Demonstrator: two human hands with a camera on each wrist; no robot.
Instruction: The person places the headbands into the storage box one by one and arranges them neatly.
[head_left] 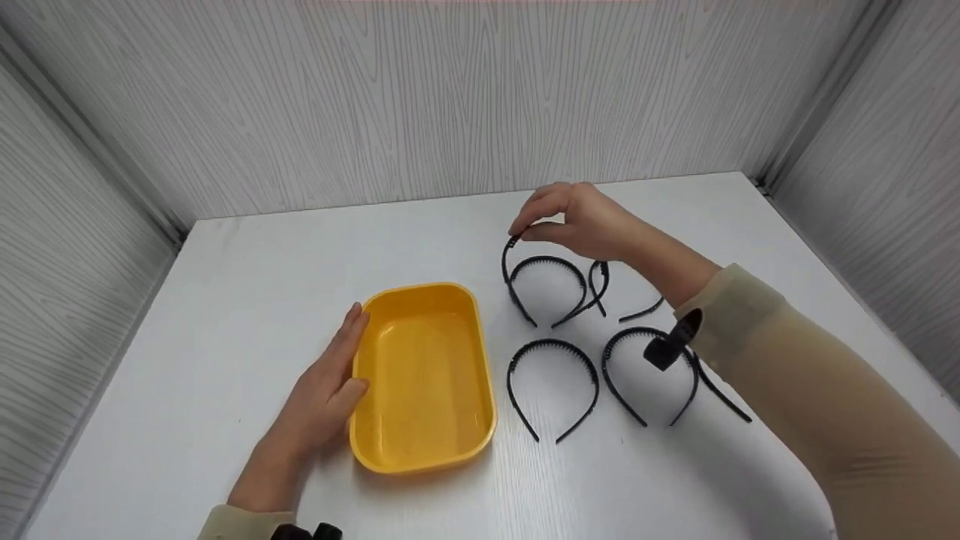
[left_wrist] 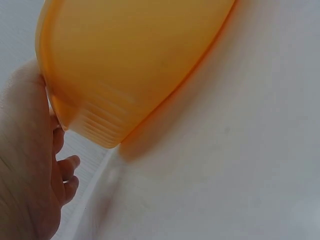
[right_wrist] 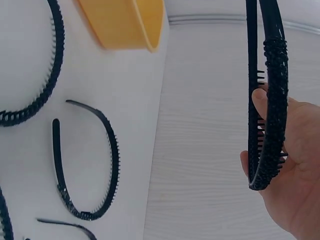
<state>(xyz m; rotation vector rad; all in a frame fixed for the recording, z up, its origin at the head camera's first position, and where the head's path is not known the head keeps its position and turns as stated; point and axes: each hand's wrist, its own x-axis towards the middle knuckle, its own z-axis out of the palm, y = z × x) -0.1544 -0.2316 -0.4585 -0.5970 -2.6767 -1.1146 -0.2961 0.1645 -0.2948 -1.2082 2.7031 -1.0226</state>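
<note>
My left hand [head_left: 322,401] rests along the left side of a yellow plastic tray [head_left: 484,375], its thumb at the rim. In the left wrist view, the fingers of that hand reach past the end of the tray [left_wrist: 130,65]. At the back of the table, my right hand [head_left: 581,221] pinches a black toothed headband [right_wrist: 275,110] between thumb and fingers, its band textured. Just below the right hand lies another black headband [head_left: 547,259]. Nearer the front is a further headband [head_left: 551,342], right of the tray.
More black headbands lie to the right, one [head_left: 637,331] beside the front one and others partly hidden under the right sleeve [head_left: 817,375]. Pale wood-grain panels [head_left: 450,105] enclose the white table [head_left: 247,300] at the back and both sides.
</note>
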